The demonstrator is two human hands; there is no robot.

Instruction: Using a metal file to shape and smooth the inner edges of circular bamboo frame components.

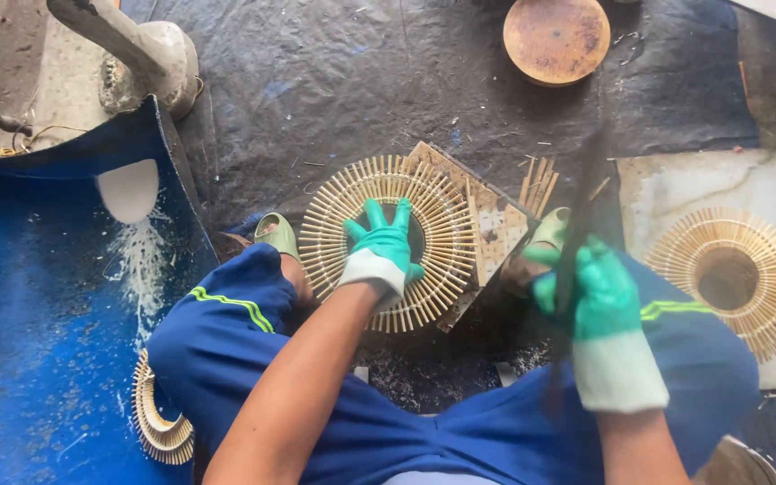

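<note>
The left hand [381, 251], in a green glove, lies flat on a round ring [388, 241] made of thin bamboo sticks. Its fingers are spread over the hole in the middle, pressing the ring down on a small wooden board [496, 224] that sits on the dark ground sheet [334, 81] between the person's feet. The forearm comes straight forward from the knee, with the wrist low.

The right hand [596, 292], also gloved in green, is closed in a fist around a long dark blade [577, 242]. The blade is blurred, so its exact edge I cannot tell. This hand is raised above the right knee, just beside the board, with the wrist turned inward.

To do this step well, I judge the left hand should keep the ring firmly flat, and its fingers should stay away from where the blade lands. The stroke should be short and controlled, meeting only the stick ends.

A second ring [725, 278] lies on a pale slab [702, 180] to the right. More rings [159, 422] are stacked by the left leg, beside a blue sheet [38, 341]. A round wooden disc [556, 38] lies farther away.
</note>
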